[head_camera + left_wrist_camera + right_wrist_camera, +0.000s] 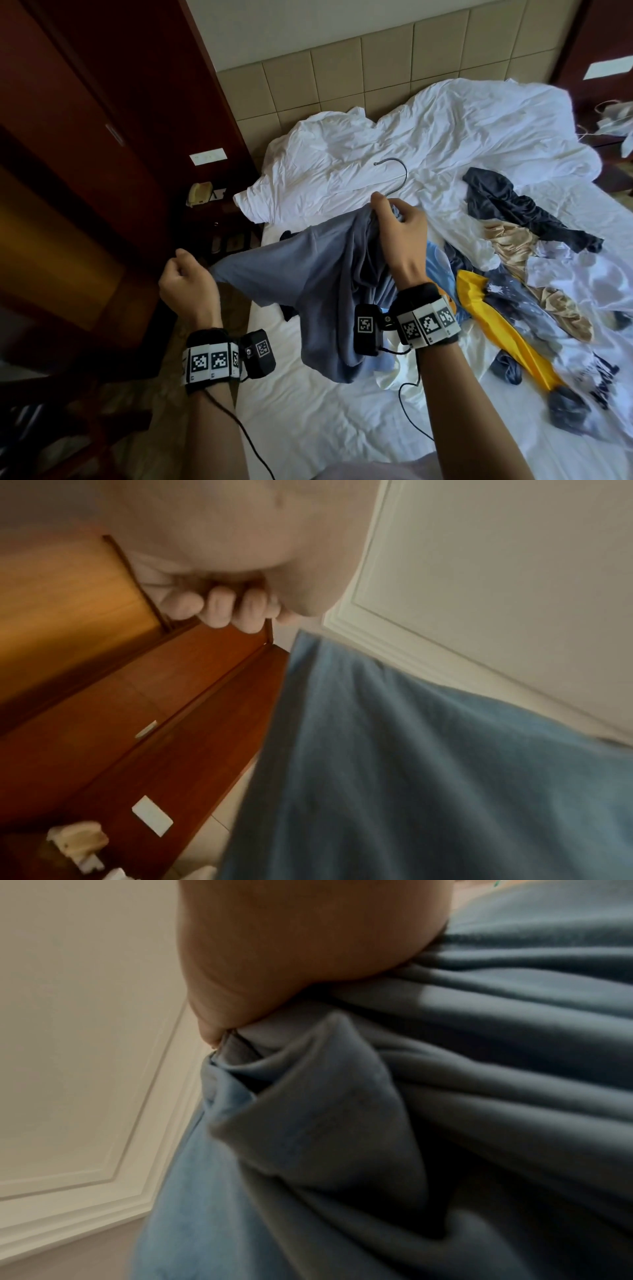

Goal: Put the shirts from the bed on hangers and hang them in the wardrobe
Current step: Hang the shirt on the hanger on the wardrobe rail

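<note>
- Blue-grey shirt: it hangs in the air above the near left part of the bed, stretched between both hands, its lower part drooping toward the sheet.
- Right hand: fingers curled round a bunched top part of the shirt, with the metal hook of a hanger rising just beyond the knuckles. The hanger's body is hidden in the cloth, so I cannot tell how far it is seated inside.
- Left hand: closed in a fist on the shirt's far corner, pulling it out sideways toward the wardrobe; the left wrist view shows the fingers curled tight, with blue cloth falling away just beside them.
- What could go wrong: the cloth is bunched thick under the right hand, so a hanger arm may catch in a fold or sit in only one shoulder, and the shirt would then hang crooked or slide off on the way to the rail. Letting go with the left hand too early would likely drop the weight to one side and tip the hanger.
- Around: a heap of other clothes lies on the right of the bed, among them a yellow piece and a dark one; a crumpled white duvet covers the head end.
- In the way: the wrist-camera cables trail close beneath the shirt and could snag it. A bedside stand with a telephone sits between bed and wardrobe.
</note>
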Motion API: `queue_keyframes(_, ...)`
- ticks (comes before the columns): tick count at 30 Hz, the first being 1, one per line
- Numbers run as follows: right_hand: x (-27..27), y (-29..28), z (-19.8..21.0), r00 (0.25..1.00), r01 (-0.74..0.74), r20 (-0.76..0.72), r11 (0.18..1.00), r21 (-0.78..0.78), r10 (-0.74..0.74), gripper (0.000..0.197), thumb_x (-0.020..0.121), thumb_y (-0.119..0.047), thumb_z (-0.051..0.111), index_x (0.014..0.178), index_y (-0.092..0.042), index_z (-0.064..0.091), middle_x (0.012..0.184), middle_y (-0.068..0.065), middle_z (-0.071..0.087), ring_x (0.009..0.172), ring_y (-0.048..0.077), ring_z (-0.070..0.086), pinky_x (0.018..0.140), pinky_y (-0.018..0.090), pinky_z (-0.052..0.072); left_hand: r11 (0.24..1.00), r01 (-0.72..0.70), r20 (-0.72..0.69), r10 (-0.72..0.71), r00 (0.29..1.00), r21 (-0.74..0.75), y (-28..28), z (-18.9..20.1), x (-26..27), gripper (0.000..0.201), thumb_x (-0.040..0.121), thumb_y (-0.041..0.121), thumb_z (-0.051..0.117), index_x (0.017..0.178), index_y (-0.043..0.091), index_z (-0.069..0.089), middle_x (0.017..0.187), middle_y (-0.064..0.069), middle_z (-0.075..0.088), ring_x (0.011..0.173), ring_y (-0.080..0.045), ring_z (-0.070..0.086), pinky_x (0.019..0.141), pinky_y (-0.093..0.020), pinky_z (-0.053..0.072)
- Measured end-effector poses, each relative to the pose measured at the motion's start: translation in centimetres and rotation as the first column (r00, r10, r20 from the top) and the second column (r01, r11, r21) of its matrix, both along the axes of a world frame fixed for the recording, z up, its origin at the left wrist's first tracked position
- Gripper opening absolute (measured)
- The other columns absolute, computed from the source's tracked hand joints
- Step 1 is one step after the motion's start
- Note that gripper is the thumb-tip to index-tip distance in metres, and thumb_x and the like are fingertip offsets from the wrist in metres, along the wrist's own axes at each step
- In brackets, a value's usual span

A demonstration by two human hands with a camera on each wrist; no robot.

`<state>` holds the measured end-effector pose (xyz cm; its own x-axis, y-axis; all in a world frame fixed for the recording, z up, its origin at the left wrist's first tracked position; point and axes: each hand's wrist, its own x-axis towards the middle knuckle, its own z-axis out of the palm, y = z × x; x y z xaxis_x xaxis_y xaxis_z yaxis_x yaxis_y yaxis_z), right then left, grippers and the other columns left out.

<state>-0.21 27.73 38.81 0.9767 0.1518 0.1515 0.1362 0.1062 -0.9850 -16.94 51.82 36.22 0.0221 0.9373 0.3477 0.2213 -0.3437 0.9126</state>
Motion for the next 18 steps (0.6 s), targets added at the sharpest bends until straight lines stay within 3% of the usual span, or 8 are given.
queue_keyframes(3, -0.2, 0.1, 0.1, 1.000, -0.019, 0.000, 1.000, -0.002, 0.019, 0.055, 0.096, -0.045, 0.066, 0.052, -0.029, 0.035, 0.054, -0.012, 0.028, 0.058, 0.012, 0.028, 0.062, 0.039, 0.027, 0.988, 0.074, -0.132, -0.056, 0.990, 0.135, -0.6, 0.3, 0.1, 0.042, 0.104, 0.045, 0.043, 0.084, 0.013, 0.060, 0.080, -0.007, 0.060, 0.072, -0.018, 0.055, 0.067, -0.035, 0.045)
queue_keyframes(5, -0.6, 0.4, 0.1, 0.999, -0.032, 0.010, 0.999, -0.021, 0.032, 0.056, 0.095, -0.044, 0.066, 0.052, -0.030, 0.034, 0.054, -0.012, 0.028, 0.056, 0.010, 0.027, 0.062, 0.036, 0.027, 0.954, 0.225, -0.224, -0.179, 0.958, 0.198, -1.5, 0.9, 0.9, 0.040, 0.106, 0.048, 0.039, 0.094, 0.019, 0.064, 0.094, -0.002, 0.067, 0.086, -0.015, 0.062, 0.073, -0.030, 0.047)
queue_keyframes(8, -1.1, 0.9, 0.1, 1.000, -0.029, 0.005, 0.999, -0.024, 0.030, 0.057, 0.094, -0.049, 0.066, 0.055, -0.026, 0.032, 0.055, -0.010, 0.028, 0.057, 0.012, 0.028, 0.062, 0.038, 0.029, 0.890, 0.415, -0.443, -0.299, 0.845, 0.190, -2.5, 1.2, 2.0, 0.058, 0.107, 0.057, 0.029, 0.085, 0.022, 0.070, 0.078, 0.004, 0.068, 0.076, -0.014, 0.065, 0.069, -0.030, 0.049)
queue_keyframes(10, -1.2, 0.9, 0.1, 1.000, -0.022, 0.005, 0.999, -0.042, 0.022, 0.059, 0.095, -0.055, 0.065, 0.052, -0.026, 0.037, 0.052, -0.010, 0.033, 0.054, 0.011, 0.032, 0.062, 0.039, 0.032, 0.884, 0.408, -0.556, -0.227, 0.799, 0.226, -2.4, 0.8, 2.2, 0.073, 0.105, 0.062, 0.022, 0.067, 0.018, 0.065, 0.061, 0.000, 0.063, 0.062, -0.021, 0.063, 0.064, -0.036, 0.051)
queue_keyframes(12, -1.0, 0.5, 0.1, 1.000, -0.005, 0.000, 0.998, -0.060, 0.005, 0.059, 0.094, -0.059, 0.065, 0.050, -0.027, 0.044, 0.050, -0.010, 0.039, 0.053, 0.009, 0.038, 0.063, 0.039, 0.037, 0.898, 0.369, -0.579, -0.173, 0.797, 0.240, -2.2, 0.1, 1.9, 0.074, 0.106, 0.061, 0.019, 0.056, 0.019, 0.053, 0.053, -0.003, 0.056, 0.053, -0.026, 0.059, 0.058, -0.037, 0.051)
queue_keyframes(15, -0.4, -0.2, 0.0, 1.000, 0.013, 0.017, 1.000, -0.002, -0.013, 0.065, 0.095, -0.056, 0.066, 0.056, -0.015, 0.035, 0.054, 0.000, 0.034, 0.056, 0.015, 0.035, 0.061, 0.043, 0.034, 0.936, 0.274, -0.520, -0.125, 0.845, 0.219, -1.6, -0.9, 1.1, 0.074, 0.107, 0.060, 0.018, 0.056, 0.019, 0.052, 0.052, -0.006, 0.054, 0.049, -0.026, 0.056, 0.052, -0.032, 0.043)
queue_keyframes(16, -0.1, -0.4, -0.2, 1.000, 0.011, 0.021, 1.000, 0.023, -0.012, 0.066, 0.097, -0.053, 0.067, 0.061, -0.008, 0.033, 0.057, 0.004, 0.031, 0.057, 0.017, 0.032, 0.061, 0.042, 0.031, 0.952, 0.231, -0.485, -0.107, 0.868, 0.203, -1.2, -1.1, 0.8, 0.076, 0.107, 0.060, 0.018, 0.057, 0.016, 0.053, 0.053, -0.007, 0.054, 0.049, -0.027, 0.056, 0.052, -0.031, 0.042)
queue_keyframes(18, 0.2, -0.8, -0.3, 1.000, 0.011, 0.011, 0.999, 0.047, -0.012, 0.065, 0.098, -0.047, 0.067, 0.065, -0.007, 0.028, 0.060, 0.003, 0.026, 0.059, 0.016, 0.027, 0.061, 0.037, 0.026, 0.973, 0.148, -0.440, -0.056, 0.896, 0.179, -0.5, -1.3, 0.1, 0.077, 0.109, 0.056, 0.020, 0.059, 0.010, 0.057, 0.054, -0.010, 0.056, 0.051, -0.031, 0.056, 0.054, -0.034, 0.042)
